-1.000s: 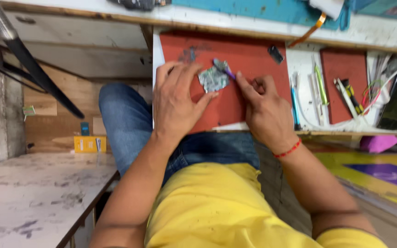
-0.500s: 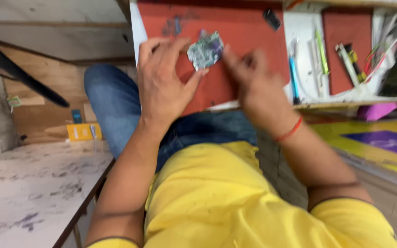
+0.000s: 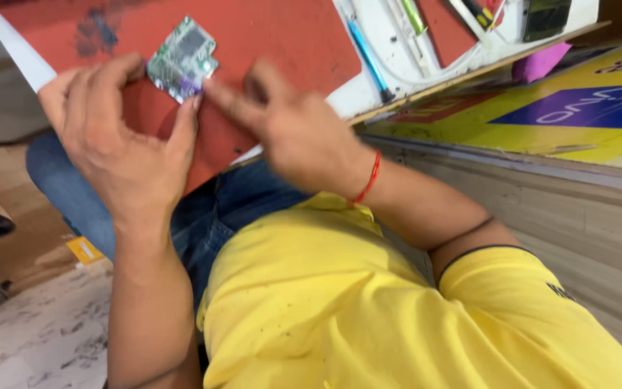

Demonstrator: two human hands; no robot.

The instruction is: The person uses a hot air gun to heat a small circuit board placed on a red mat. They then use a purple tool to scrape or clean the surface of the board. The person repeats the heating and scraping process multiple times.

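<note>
A small green and silver circuit board (image 3: 181, 57) lies on a red work mat (image 3: 275, 43) at the top left. My left hand (image 3: 116, 137) grips the board's lower left side, thumb and fingers curled around it. My right hand (image 3: 282, 122) is blurred; its index finger reaches to the board's lower right corner, where a bit of purple shows. Whether it holds a tool there is unclear. A red thread band (image 3: 368, 176) sits on my right wrist. My yellow shirt and blue jeans fill the lower view.
On the white bench (image 3: 397, 57) right of the mat lie a blue pen (image 3: 368, 61), a green pen (image 3: 412, 14), a second red mat (image 3: 455, 29) and a dark device (image 3: 545, 14). A pink object (image 3: 538, 61) hangs below. A yellow and blue banner (image 3: 577, 108) is at right.
The view has swung down and closer, so the bench now tilts. Both hands stay at the board; my right hand has shifted and is blurred by motion.
</note>
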